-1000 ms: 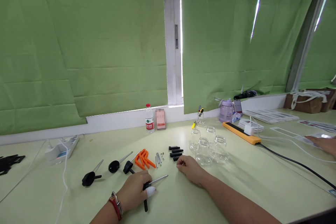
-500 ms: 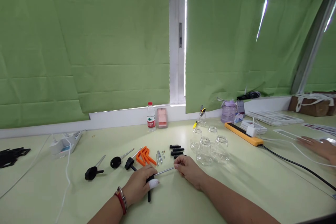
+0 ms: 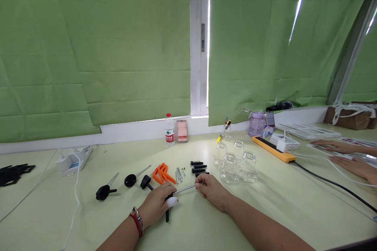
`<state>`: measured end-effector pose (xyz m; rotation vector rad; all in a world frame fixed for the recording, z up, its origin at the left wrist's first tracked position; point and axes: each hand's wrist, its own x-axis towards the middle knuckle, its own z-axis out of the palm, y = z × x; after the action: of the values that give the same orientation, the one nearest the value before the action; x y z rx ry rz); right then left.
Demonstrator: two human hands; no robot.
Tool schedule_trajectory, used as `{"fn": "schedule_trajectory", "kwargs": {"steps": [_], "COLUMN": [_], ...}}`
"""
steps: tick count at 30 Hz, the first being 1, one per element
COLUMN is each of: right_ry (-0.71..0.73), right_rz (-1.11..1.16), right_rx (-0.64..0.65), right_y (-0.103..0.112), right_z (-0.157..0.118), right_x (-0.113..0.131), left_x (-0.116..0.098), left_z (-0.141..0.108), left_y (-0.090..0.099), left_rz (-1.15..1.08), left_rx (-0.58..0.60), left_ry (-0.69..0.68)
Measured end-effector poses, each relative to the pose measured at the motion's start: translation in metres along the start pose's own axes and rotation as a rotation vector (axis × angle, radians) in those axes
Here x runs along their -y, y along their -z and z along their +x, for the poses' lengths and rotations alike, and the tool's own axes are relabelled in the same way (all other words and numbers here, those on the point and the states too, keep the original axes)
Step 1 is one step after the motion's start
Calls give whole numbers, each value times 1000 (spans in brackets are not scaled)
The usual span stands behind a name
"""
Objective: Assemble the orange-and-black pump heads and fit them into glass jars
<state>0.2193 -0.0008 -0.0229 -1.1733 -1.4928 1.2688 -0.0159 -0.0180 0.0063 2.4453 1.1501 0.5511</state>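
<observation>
Spanning both hands' fingers (image 3: 198, 182), the metal rod (image 3: 185, 189) slants.

Soft daylight through window gap (image 3: 209, 39), faint shadows, wide-angle edge stretch.

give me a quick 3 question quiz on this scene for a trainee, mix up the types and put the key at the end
1. True or false: the left hand holds a black plastic piece with a thin silver metal rod.
2. What colour are the angular plastic pieces just left of the short silver metal pins?
a) purple
b) orange
c) white
3. Fill in: the clear plastic bottle has a ____ cap.

Key: 1 true; 2 b; 3 red
</observation>
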Motion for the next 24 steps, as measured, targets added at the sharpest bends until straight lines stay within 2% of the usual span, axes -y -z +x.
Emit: {"fn": "schedule_trajectory", "kwargs": {"steps": [24], "right_ry": [32], "right_rz": [-187], "right_rx": [33], "right_y": [1], "right_z": [3], "right_x": [-11], "left_x": [2], "left_z": [0], "left_y": [0], "left_rz": [22], "left_rx": [5], "left_ry": [-19]}}
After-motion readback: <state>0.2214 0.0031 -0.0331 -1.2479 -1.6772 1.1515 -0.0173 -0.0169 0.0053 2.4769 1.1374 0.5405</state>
